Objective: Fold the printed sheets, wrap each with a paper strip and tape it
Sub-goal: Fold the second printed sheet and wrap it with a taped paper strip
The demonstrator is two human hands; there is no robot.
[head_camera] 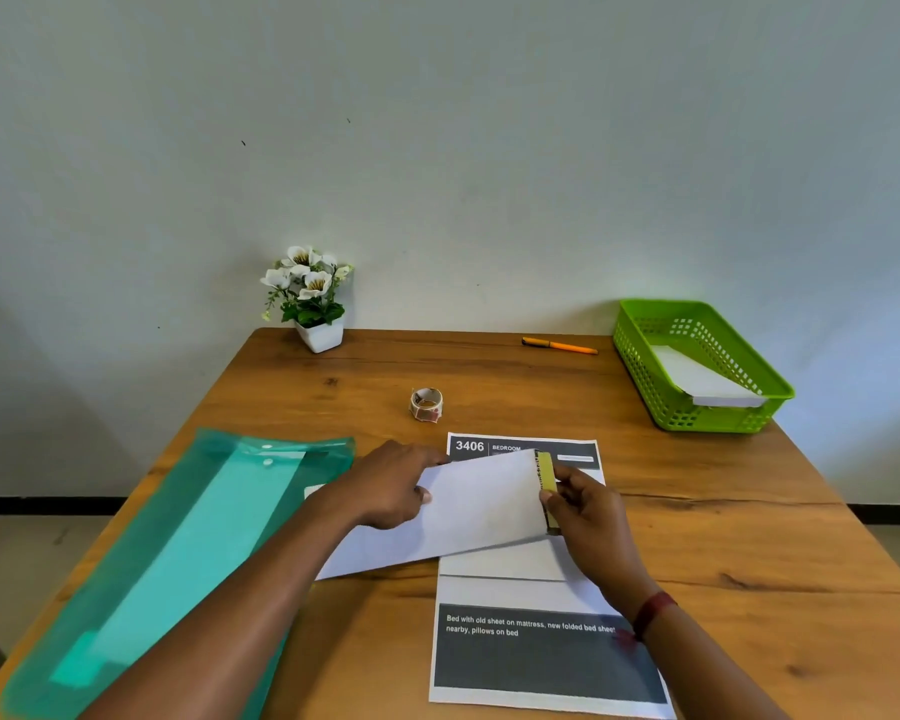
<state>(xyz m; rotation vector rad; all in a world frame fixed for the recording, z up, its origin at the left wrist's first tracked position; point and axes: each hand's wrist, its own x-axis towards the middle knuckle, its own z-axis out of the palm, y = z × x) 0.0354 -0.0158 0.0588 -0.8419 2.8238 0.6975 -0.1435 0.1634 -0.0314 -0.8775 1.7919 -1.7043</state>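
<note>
Folder: a see-through green plastic folder (178, 537) lies flat on the left part of the wooden table (749, 537), running from the near edge toward the middle.
Flower pot: a small white flower pot (319, 335) with white blooms stands at the far edge, against the wall.
Left hand: the left hand (391, 491) reaches over the folder's right edge and grips the left end of the white sheet (479, 506), thumb on top and fingers behind its upper edge.
Tape roll: a small tape roll (426, 404) stands on the bare wood just beyond the hands, touching nothing.
White sheet: blank side up, raised and tilted, held between both hands near the middle of the table, its lower left corner on the wood.
Printed sheet: a printed sheet (531, 652) lies flat under the held one, with a dark header numbered 3406 at the far end and a dark caption block at the near end.
Right hand: the right hand (588, 522) pinches the white sheet's right edge, where a yellowish printed band shows; a red wristband (653, 613) circles the wrist.
Pen: an orange pen (559, 346) lies near the far edge.
Basket: a green basket (645, 376) sits at the far right corner, holding a folded white paper (707, 381).
</note>
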